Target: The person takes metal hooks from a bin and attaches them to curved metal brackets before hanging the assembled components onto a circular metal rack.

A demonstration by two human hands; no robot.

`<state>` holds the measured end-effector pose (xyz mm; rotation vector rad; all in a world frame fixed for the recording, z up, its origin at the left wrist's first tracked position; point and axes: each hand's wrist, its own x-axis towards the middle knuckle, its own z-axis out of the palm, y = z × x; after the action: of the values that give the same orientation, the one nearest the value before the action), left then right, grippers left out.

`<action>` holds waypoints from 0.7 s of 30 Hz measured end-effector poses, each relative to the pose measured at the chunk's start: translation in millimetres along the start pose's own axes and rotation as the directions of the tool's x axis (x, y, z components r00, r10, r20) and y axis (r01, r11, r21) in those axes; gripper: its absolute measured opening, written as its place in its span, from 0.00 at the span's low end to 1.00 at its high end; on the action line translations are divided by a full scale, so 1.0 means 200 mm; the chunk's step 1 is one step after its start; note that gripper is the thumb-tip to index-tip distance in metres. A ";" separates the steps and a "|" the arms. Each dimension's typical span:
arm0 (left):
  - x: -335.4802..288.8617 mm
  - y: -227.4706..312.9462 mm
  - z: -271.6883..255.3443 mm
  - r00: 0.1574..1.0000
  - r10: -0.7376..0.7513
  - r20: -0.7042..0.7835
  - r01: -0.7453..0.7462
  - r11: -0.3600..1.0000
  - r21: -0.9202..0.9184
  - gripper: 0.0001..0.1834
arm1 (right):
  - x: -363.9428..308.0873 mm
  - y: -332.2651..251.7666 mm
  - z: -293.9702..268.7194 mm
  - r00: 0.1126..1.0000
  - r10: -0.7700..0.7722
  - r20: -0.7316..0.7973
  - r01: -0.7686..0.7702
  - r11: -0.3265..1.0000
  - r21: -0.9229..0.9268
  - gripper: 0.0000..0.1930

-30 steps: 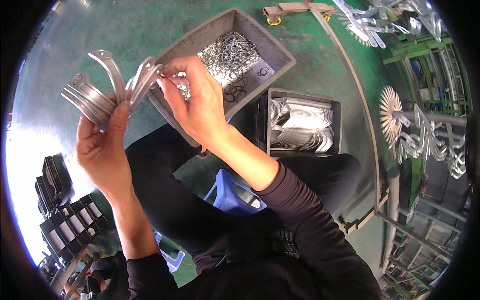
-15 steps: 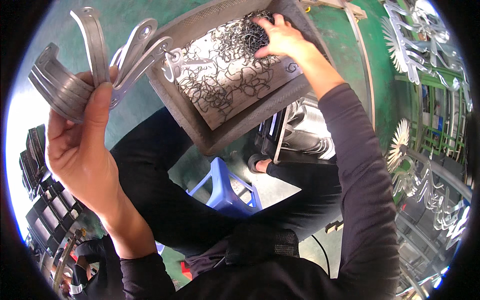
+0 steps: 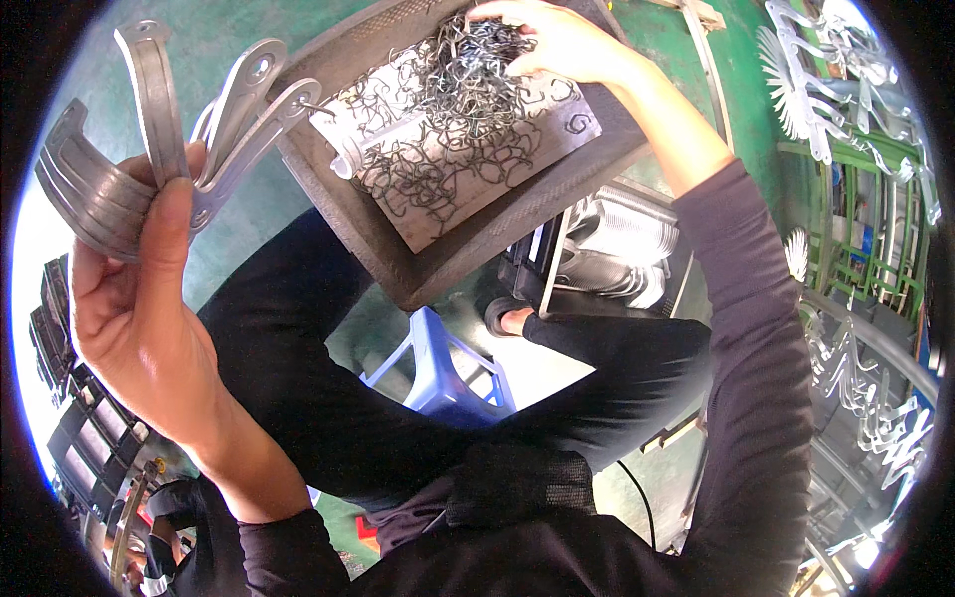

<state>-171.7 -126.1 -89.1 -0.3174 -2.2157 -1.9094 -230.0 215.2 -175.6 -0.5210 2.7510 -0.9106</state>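
At the left, my left hand point(image 3: 149, 318) is closed around several curved grey metal brackets point(image 3: 95, 194), its thumb pressed against them. Some brackets fan upward with holes at their ends, and a short wire piece pokes out at the tip of the rightmost one. My right hand point(image 3: 567, 45) reaches over the far side of a grey plastic crate point(image 3: 418, 279), fingers apart at a heap of small bent wire hooks point(image 3: 473, 75). Its fingertips touch the heap and are partly hidden. More hooks lie loose on the crate's pale bottom, beside a pale long piece point(image 3: 378, 141) with a rounded end.
A blue plastic stool point(image 3: 438, 373) stands on the green floor between my legs. Right of it, a box point(image 3: 617, 254) holds shiny stacked metal parts. Racks with hanging metal parts point(image 3: 865, 398) line the right side. Another person point(image 3: 174, 527) is at the lower left.
My right hand has shifted up and a little right, and the hook heap has spread left and toward me. My left hand with the brackets has moved slightly left.
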 end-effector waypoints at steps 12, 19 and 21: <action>-0.02 -0.02 -0.04 1.000 -0.006 0.006 0.006 0.994 0.108 0.12 | -0.19 0.19 0.06 0.851 0.525 0.017 -0.420 0.699 -0.580 0.08; -0.02 -0.02 -0.09 0.998 0.006 0.057 -0.012 0.994 0.112 0.13 | -0.23 0.23 0.10 0.899 0.367 0.238 -0.161 0.783 -0.600 0.09; -0.02 -0.04 -0.08 0.998 0.008 0.069 -0.015 0.995 0.100 0.13 | -0.25 0.21 0.13 0.885 0.381 0.267 -0.142 0.767 -0.626 0.07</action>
<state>-169.3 -144.0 -95.4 -0.3835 -2.3388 -1.7996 -188.7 252.5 -218.3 -0.3249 2.5928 0.1445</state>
